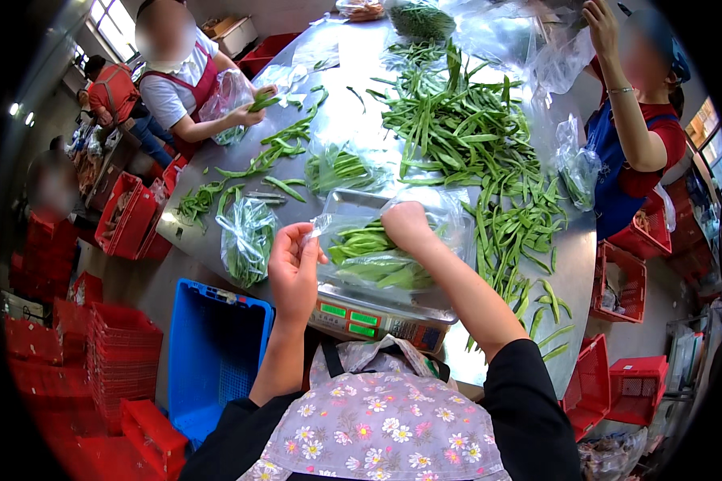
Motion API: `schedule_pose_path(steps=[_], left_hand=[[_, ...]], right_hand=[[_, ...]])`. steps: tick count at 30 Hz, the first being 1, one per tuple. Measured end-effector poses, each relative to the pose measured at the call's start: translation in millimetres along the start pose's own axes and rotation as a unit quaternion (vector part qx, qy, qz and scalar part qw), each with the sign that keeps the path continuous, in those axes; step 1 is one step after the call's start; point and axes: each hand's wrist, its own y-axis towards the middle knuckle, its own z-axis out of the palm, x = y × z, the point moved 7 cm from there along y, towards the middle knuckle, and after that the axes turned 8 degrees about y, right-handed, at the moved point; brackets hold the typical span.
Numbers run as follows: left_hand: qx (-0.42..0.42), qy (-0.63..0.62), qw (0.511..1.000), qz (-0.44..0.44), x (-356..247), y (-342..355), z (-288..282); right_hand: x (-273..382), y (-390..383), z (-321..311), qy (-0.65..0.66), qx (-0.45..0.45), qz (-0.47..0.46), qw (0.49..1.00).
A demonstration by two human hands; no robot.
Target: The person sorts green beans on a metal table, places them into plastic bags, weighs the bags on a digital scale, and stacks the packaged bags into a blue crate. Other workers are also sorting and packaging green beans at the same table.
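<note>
In the head view, the left hand (294, 268) pinches the edge of a clear plastic bag (393, 256) between thumb and curled fingers, holding its mouth up at the bag's left side. The right hand (407, 226) reaches into the bag from above, fingers bent down and closed over the green beans (369, 255) inside; how firmly it grips them cannot be told through the plastic. The bag rests on the metal pan of a weighing scale (377, 319) that stands at the near edge of the steel tabletop (353, 120), right in front of the person.

Just left of the scale lies a tied bag of beans (247, 239). A large loose heap of beans (465, 128) spreads across the tabletop beyond and to the right. A blue crate (212, 349) stands on the floor at the lower left, beside stacked red crates (116, 361). Two other people work at the far left and far right sides of the tabletop, each handling plastic bags.
</note>
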Motion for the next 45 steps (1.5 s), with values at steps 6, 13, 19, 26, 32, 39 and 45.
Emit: schedule_pose_path(steps=[6,13,19,26,32,39,45], left_hand=[[-0.02,0.025,0.999,0.019,-4.0,1.0,-8.7],[-0.026,0.033,0.997,0.06,-2.6,1.5,-18.6],[-0.101,0.031,0.993,0.045,2.8,3.0,-51.0],[-0.102,0.053,0.993,-0.007,20.8,3.0,-63.8],[-0.094,0.054,0.994,-0.009,17.7,4.9,-57.1],[-0.036,0.209,0.971,0.11,-7.7,-5.2,-22.4],[0.093,-0.045,0.994,-0.044,2.9,-16.5,0.6]], right_hand=[[-8.2,-15.7,-37.5,0.12,-0.028,-0.024,0.992],[-53.7,-123.5,-167.2,0.527,-0.362,0.085,0.764],[-132.2,-239.1,-115.0,0.694,-0.484,0.27,0.459],[-122.2,-349.3,55.2,0.385,-0.181,0.526,0.736],[-126.5,-339.5,20.5,0.274,-0.208,0.499,0.795],[-35.1,-197.1,-139.1,0.272,-0.413,0.186,0.849],[4.1,-99.3,-81.3,0.267,-0.154,0.093,0.947]])
